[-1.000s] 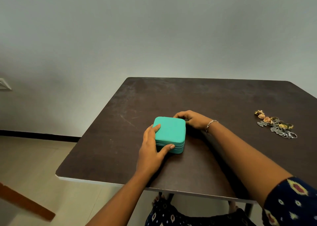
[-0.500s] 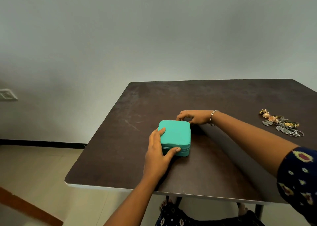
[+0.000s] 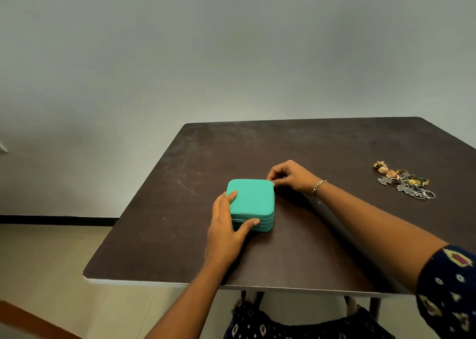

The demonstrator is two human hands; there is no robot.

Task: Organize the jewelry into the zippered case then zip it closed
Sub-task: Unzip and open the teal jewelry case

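- Nearest me, left hand: fingers lie fairly straight on the lid of the zippered case, and the thumb is pressed along its near wall on the zip seam. It braces the near-left corner and does not clasp it.
- Case: teal, lid down, flat on the dark table, left of centre and set back from the near edge. The zip line looks closed along the near side; the far side is out of view.
- Right hand: at the case's far-right corner, fingertips pinched together on a small glint that I take to be the zipper pull. It is too small to confirm. Bracelet on that wrist.
- Jewelry: a mixed heap of gold and silver pieces, well apart to the right, none of it in the case.
- Judgement: early stage. The case must be opened before anything goes in.
- Risk 1: the case skids or turns on the smooth top when I drag the pull, since a flat-fingered brace gives little hold.
- Risk 2: my thumb sits on the seam and could block the slider as it comes round.
- Risk 3: the pull slips from so small a pinch at the corner bend.
- Risk 4: the heap looks interlinked, so lifting one piece may drag others along.
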